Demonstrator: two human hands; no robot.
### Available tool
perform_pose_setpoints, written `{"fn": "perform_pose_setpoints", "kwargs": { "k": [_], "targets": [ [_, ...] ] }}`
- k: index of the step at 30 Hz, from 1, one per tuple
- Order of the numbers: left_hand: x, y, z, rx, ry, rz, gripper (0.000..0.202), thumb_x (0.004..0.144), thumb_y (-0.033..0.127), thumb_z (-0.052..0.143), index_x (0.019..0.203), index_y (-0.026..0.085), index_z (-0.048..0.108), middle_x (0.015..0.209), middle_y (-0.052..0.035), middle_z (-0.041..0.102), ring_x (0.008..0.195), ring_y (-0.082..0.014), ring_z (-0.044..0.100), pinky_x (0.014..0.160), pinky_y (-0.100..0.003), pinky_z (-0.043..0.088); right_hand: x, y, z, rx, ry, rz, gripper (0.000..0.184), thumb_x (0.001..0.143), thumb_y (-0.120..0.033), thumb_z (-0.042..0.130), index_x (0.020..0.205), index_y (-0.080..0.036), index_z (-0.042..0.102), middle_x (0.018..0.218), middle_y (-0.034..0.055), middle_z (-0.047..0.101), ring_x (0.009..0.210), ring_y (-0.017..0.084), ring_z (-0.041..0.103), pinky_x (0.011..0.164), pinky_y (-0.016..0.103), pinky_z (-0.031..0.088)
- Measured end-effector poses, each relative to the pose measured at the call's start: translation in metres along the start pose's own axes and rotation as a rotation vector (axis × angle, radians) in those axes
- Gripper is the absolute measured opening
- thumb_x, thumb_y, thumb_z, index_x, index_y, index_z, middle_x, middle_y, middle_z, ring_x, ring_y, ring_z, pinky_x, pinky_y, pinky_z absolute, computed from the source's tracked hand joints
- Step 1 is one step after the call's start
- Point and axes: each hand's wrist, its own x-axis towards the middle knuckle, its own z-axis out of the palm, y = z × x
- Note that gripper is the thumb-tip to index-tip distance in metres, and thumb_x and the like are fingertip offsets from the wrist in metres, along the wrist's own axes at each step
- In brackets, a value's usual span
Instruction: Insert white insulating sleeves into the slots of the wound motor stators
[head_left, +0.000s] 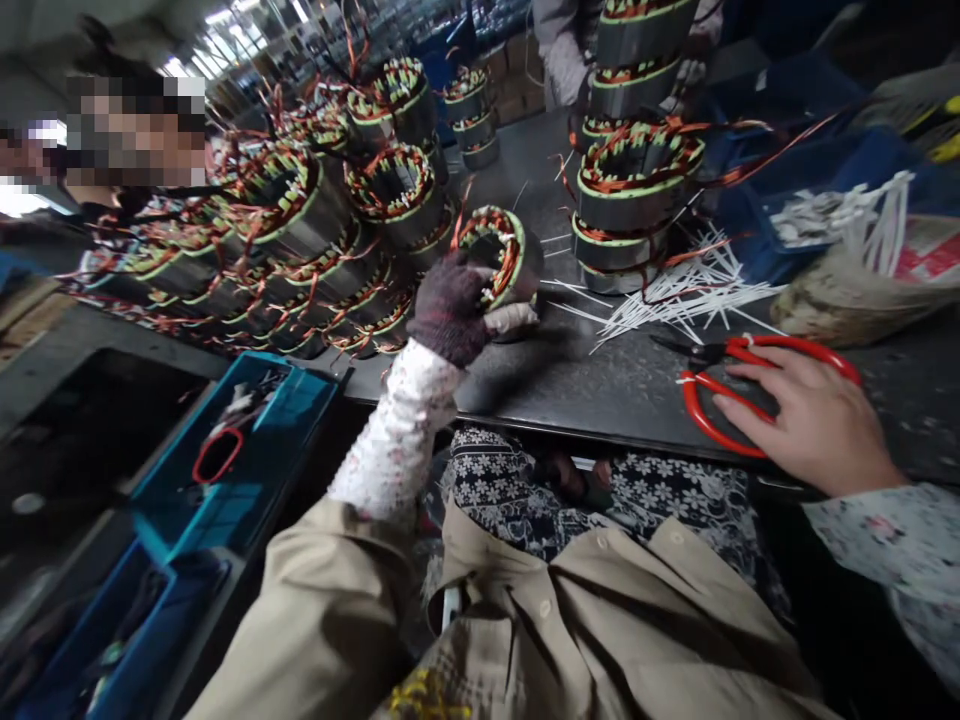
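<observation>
My left hand (452,310), in a dark knit glove, is closed on the near-left rim of a motor stator (527,262). This stator tilts towards me, showing copper windings and pale green slot liners inside a grey metal ring. My right hand (817,415), which is bare, has its fingers over the red handles of a pair of scissors (724,447) at the table's near right edge. The dark blades point left. Between the hands and farther back, white plastic ties (679,300) lie in a loose heap.
Stacked stators (300,215) crowd the left of the dark table (570,385); another stack (622,210) stands beyond the ties. On the right are a cloth bag (847,290) and blue bins (765,230). A teal tray (247,440) sits lower left. Other people are at the far side and left.
</observation>
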Motion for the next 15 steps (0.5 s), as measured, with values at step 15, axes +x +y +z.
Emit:
{"fn": "perform_pose_setpoints", "kwargs": {
  "k": [15],
  "targets": [
    [0.064, -0.031, 0.006, 0.445, -0.175, 0.131, 0.059, 0.068, 0.044, 0.081, 0.121, 0.019, 0.071, 0.123, -0.0130, 0.072, 0.131, -0.0346, 0.058, 0.126, -0.059, 0.025, -0.003, 0.005, 0.011, 0.020, 0.131, -0.067, 0.034, 0.094, -0.039, 0.051, 0.099, -0.015, 0.075, 0.123, 0.0205, 0.069, 0.112, 0.037, 0.066, 0.092, 0.056, 0.056]
  ]
}}
